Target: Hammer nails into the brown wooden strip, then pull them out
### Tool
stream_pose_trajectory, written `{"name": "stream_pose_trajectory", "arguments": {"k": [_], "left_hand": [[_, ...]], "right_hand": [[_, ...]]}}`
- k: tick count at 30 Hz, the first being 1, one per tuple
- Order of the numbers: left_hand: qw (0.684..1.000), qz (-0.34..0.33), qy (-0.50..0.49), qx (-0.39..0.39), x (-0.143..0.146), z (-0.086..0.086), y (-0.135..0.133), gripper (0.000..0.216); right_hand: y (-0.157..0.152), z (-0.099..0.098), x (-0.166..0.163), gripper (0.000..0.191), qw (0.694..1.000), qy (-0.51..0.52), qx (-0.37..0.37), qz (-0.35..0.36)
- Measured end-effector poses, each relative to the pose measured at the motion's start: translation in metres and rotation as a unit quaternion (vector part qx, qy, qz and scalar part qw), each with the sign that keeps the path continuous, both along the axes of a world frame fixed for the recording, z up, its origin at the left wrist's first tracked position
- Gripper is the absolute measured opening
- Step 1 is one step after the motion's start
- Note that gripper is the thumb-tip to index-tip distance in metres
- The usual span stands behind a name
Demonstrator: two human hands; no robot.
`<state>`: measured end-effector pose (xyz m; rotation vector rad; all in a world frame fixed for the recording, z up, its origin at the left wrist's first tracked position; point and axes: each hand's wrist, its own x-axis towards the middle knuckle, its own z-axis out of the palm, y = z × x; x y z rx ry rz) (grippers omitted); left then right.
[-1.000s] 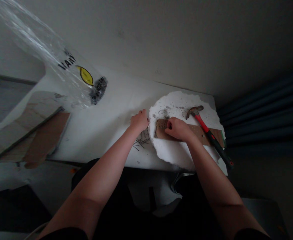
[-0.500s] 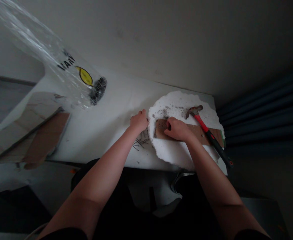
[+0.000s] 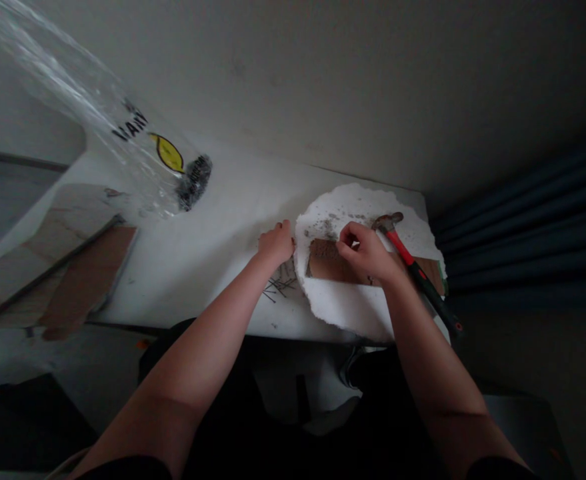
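My right hand (image 3: 369, 252) hovers over a brown wooden strip (image 3: 325, 260) that lies on a ragged white foam slab (image 3: 353, 308). Its thumb and forefinger are pinched together; what they hold is too small to make out. My left hand (image 3: 275, 243) rests curled at the slab's left edge, just above a loose scatter of thin dark nails (image 3: 280, 283) on the white table (image 3: 207, 247). A red-and-black hammer (image 3: 415, 270) lies diagonally on the slab, right beside my right hand.
A clear plastic bag (image 3: 123, 147) with black lettering and a yellow mark hangs over the table's far left. Brown boards (image 3: 85, 277) lie at the left edge. Dark blue curtains (image 3: 533, 227) hang at right. A plain wall stands behind.
My right hand has lifted off the wooden strip and shifted slightly right, its fingers now pinched. The left hand stays put.
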<state>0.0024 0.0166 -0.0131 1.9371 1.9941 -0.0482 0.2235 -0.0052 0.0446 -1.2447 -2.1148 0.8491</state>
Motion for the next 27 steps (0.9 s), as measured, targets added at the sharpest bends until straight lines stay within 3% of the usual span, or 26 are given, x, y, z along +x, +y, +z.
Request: {"name": "stream_pose_trajectory", "arguments": {"k": [2, 4, 6, 9, 14, 20, 23, 27], "left_hand": [[1.000, 0.000, -0.003, -0.001, 0.000, 0.000, 0.000, 0.042], [1.000, 0.004, -0.007, -0.007, -0.001, -0.001, 0.002, 0.041], [1.000, 0.007, -0.008, -0.016, -0.001, -0.001, 0.003, 0.041], [1.000, 0.005, -0.005, -0.017, 0.000, -0.001, 0.005, 0.042], [1.000, 0.011, -0.009, -0.011, 0.000, -0.001, 0.003, 0.042], [1.000, 0.008, -0.015, 0.000, -0.001, -0.002, 0.001, 0.044], [1.000, 0.004, -0.016, 0.001, -0.001, -0.002, 0.001, 0.045], [1.000, 0.004, -0.019, 0.001, -0.001, 0.000, 0.001, 0.046]], "right_hand": [[-0.008, 0.006, -0.008, 0.010, 0.999, 0.017, -0.003, 0.028], [-0.018, 0.006, -0.021, 0.008, 0.995, 0.011, 0.000, 0.100], [-0.029, -0.001, -0.036, 0.007, 0.986, -0.020, 0.019, 0.166], [-0.041, -0.017, -0.056, 0.004, 0.977, -0.066, 0.057, 0.196], [-0.036, -0.019, -0.057, 0.013, 0.990, -0.068, 0.041, 0.113], [-0.007, 0.001, -0.011, 0.010, 0.996, -0.080, 0.034, -0.016], [-0.001, 0.001, 0.004, 0.005, 0.987, -0.158, 0.013, 0.006], [-0.004, -0.006, 0.001, 0.006, 0.973, -0.225, -0.003, 0.048]]}}
